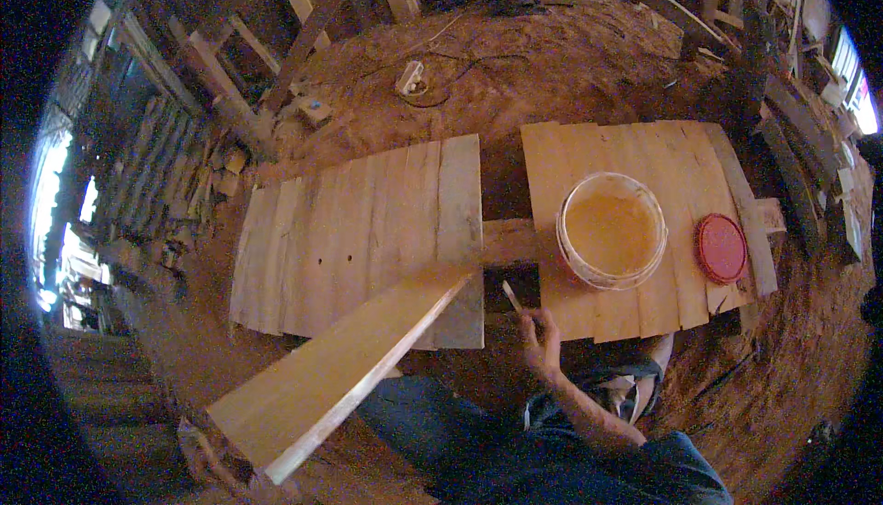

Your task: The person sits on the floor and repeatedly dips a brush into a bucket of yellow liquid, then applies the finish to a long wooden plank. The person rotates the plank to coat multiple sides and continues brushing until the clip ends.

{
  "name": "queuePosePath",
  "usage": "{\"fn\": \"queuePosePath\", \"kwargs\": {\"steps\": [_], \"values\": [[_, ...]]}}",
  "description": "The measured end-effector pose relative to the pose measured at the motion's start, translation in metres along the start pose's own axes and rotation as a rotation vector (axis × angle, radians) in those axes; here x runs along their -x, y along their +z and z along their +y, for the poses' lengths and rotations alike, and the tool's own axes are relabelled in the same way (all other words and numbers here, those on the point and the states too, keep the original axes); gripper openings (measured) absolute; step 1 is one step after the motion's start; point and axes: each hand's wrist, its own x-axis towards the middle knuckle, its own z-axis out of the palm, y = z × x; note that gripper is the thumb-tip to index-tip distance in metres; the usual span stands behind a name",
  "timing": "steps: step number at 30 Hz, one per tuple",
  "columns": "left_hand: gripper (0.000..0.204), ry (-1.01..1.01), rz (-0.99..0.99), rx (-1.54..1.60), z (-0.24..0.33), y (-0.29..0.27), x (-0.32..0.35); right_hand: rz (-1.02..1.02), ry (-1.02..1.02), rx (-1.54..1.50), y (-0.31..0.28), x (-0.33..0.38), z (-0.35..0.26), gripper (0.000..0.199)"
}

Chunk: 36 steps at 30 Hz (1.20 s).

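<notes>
Right hand point(543, 335) is gripping a brush point(512, 296) just below the glue-filled white bucket point(610, 229); left hand point(207, 454) is holding a plank point(340, 362); round red lid point(721, 247) lying right of bucket.

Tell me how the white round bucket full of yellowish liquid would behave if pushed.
The white round bucket looks nearly full and lidless, so it is probably heavy and would likely slosh over. Its wide base on the flat wooden boards suggests sliding rather than tipping.
</notes>
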Motion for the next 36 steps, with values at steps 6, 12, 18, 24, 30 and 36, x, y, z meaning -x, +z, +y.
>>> {"fn": "queuePosePath", "kwargs": {"steps": [6,12,18,24,30,36], "values": [[0.031,-0.122,0.0,-0.001,0.004,-0.014,0.017,-0.051,0.077,-0.012,-0.081,0.061,-0.006,0.017],[0.031,-0.286,-0.024,0.072,0.006,-0.027,0.051,0.054,0.088,0.259,-0.157,0.085,-0.009,0.019],[0.032,-0.507,-0.072,0.242,0.016,-0.028,0.088,0.179,0.006,0.395,-0.197,0.101,0.03,0.019],[0.032,-0.923,-0.222,0.669,0.026,-0.01,0.134,0.182,-0.139,0.393,-0.207,0.124,0.082,0.016],[0.033,-1.743,-0.474,1.462,0.067,0.06,0.218,0.222,0.064,0.015,-0.207,0.121,0.119,0.014],[0.047,-1.864,-0.562,1.998,0.147,0.21,0.296,0.328,-0.135,0.44,-0.211,0.118,0.104,0.012]]}}
